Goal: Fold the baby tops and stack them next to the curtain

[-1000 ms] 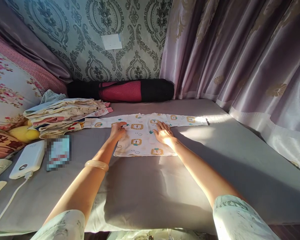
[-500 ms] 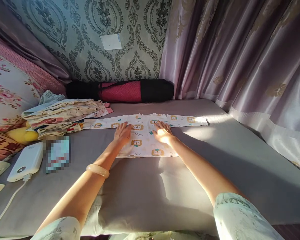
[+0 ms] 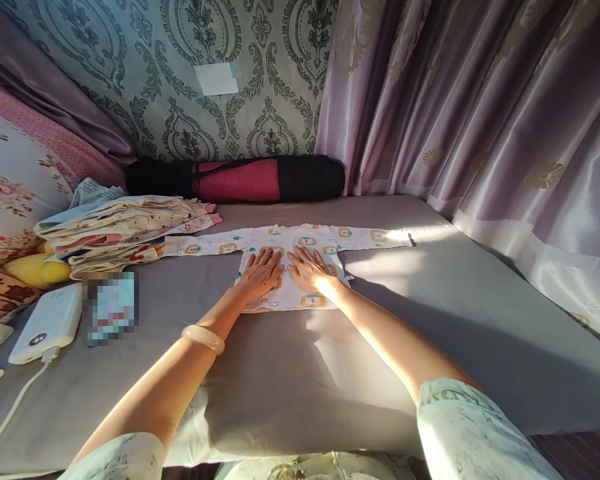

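A white long-sleeved top (image 3: 291,291) with an orange-and-teal print is lying spread out on the grey bed sheet (image 3: 275,380), mid-scene, its sleeves stretching to left and right. The left hand (image 3: 262,273) is resting palm down on the left of the top's body, fingers spread; the right hand (image 3: 310,269) is lying just beside it, also flat and spread, on the right. A pale bangle (image 3: 203,339) is circling the left forearm. The left-side sleeve's end is meeting a stack of clothes (image 3: 125,230). Beyond, a black-and-red roll (image 3: 235,180) is lying along the far wall. Nearer than the stack, a white power bank (image 3: 50,320) is sitting at left, a white cable (image 3: 17,408) plugging into it.
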The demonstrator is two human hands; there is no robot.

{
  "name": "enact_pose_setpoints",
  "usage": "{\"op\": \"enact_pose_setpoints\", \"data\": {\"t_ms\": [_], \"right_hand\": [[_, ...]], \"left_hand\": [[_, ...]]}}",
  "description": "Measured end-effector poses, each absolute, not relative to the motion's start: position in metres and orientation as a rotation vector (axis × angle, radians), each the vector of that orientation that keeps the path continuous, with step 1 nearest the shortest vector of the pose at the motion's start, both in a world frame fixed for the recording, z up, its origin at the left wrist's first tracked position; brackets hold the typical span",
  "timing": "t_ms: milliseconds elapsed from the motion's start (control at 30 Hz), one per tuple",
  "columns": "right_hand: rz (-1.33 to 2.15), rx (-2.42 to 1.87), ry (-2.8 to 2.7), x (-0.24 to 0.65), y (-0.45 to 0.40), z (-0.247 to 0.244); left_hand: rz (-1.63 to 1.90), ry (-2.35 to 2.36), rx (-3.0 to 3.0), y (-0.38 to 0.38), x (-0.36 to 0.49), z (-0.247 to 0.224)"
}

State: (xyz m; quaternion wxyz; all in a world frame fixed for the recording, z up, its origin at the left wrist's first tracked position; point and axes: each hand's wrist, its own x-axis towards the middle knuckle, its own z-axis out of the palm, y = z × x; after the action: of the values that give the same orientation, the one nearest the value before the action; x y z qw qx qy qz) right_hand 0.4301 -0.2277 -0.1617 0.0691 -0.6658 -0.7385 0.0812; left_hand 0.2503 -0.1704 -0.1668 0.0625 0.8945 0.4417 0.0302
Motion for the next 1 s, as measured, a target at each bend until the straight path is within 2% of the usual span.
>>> {"op": "enact_pose_setpoints", "data": {"t_ms": [267,433,567,633,733,1000], "right_hand": [[0.111,-1.769,-2.395,0.434,-0.283,-0.165],[0.261,-1.699,-2.471,0.437,-0.299,-0.157],[0.232,-1.884,-2.293,0.452,-0.271,-0.148],[0.093,-2.05,-2.151,0.465,-0.251,-0.149],[0.095,-2.238,-2.057,0.482,-0.229,-0.158],[0.114,-2.303,-2.107,0.486,-0.22,-0.151]], "left_hand": [[0.036,1.056,2.759,-0.207,0.224,-0.165],[-0.074,1.01,2.703,-0.224,0.22,-0.149],[-0.011,0.952,2.703,-0.211,0.229,-0.143],[0.077,1.037,2.706,-0.198,0.234,-0.147],[0.123,1.246,2.703,-0.183,0.241,-0.157],[0.116,1.392,2.724,-0.174,0.244,-0.174]]}}
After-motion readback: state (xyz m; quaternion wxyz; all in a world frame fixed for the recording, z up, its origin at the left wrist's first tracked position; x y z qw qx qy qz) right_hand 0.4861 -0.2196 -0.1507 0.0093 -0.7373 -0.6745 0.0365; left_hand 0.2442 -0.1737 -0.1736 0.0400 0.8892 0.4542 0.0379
